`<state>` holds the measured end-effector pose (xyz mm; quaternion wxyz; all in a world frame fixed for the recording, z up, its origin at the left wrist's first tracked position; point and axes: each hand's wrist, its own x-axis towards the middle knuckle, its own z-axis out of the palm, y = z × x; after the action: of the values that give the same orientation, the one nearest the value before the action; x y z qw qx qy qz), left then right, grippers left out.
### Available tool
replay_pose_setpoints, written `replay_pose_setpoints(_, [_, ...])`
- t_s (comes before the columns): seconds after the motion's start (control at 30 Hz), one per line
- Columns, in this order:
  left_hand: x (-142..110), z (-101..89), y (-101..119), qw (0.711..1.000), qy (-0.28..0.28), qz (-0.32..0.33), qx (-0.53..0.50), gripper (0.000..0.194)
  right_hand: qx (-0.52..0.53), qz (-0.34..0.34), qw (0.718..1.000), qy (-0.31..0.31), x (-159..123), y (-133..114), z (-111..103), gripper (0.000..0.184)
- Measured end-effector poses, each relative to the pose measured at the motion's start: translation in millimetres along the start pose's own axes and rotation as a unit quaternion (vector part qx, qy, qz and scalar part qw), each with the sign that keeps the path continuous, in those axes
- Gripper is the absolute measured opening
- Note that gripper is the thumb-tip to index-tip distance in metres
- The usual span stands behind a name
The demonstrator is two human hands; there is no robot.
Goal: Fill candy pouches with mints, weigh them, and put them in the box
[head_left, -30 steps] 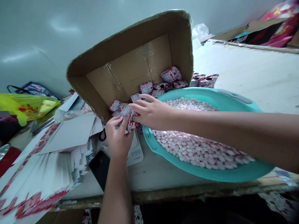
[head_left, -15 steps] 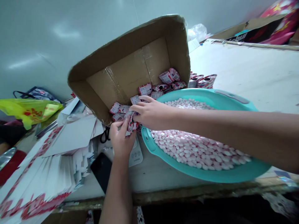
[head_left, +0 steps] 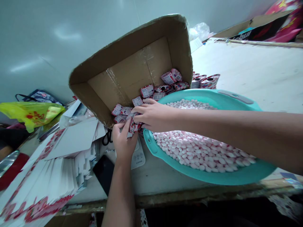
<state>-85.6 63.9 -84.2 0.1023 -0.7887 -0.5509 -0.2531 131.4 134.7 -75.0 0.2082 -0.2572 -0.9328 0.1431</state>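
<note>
My left hand (head_left: 124,138) is closed on a small red-and-white printed box (head_left: 135,126), held at the lower edge of a tilted cardboard carton (head_left: 127,83). From the right, my right hand (head_left: 157,116) reaches across with fingers bent onto the same little box; its fingertips are partly hidden. Inside the carton lie several similar printed boxes (head_left: 147,90). Below my right forearm, a teal basin (head_left: 208,179) holds a heap of pale pink and white oval candies (head_left: 194,151). A white scale (head_left: 138,157) shows partly behind my left wrist.
Left of my arm lie a dark phone (head_left: 103,173), black scissors (head_left: 107,137) and a stack of flat white cartons (head_left: 56,176). A yellow plastic bag (head_left: 30,113) sits farther left. Open printed boxes (head_left: 209,81) stand behind the basin. The table's front edge (head_left: 189,195) runs below.
My hands stay on the little box with barely any movement. The view has shifted very slightly; the carton and basin look unmoved.
</note>
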Motion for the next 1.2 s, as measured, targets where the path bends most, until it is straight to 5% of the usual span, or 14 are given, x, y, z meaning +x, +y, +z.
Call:
replay_pose_setpoints(0.27, [1.6, -1.3, -1.7, 1.0, 0.015, 0.018, 0.017, 0.045, 0.025, 0.003, 1.0, 0.005, 1.1, 0.6, -5.3, 0.021])
replay_pose_setpoints(0.53, [2.7, -3.7, -3.1, 0.998, 0.027, 0.037, 0.034, 0.047, -0.11, -0.04, 0.993, 0.022, -2.5, -1.0, 3.8, 0.033])
replay_pose_setpoints(0.73, [-1.8, 6.6, 2.1, 0.999, -0.016, 0.023, -0.016, 0.041, -0.144, -0.024, 0.989, -0.004, -3.5, -4.0, 10.4, 0.025])
replay_pose_setpoints(0.93, [-2.9, 9.5, 6.5, 1.0, -0.012, -0.018, -0.021, 0.042, -0.158, -0.041, 0.986, -0.022, -1.3, -2.2, 1.0, 0.025])
replay_pose_setpoints(1.2, [-5.1, 9.2, 3.6, 1.0, -0.014, 0.012, -0.019, 0.045, -0.151, -0.047, 0.987, -0.013, 0.6, -4.0, -6.8, 0.02])
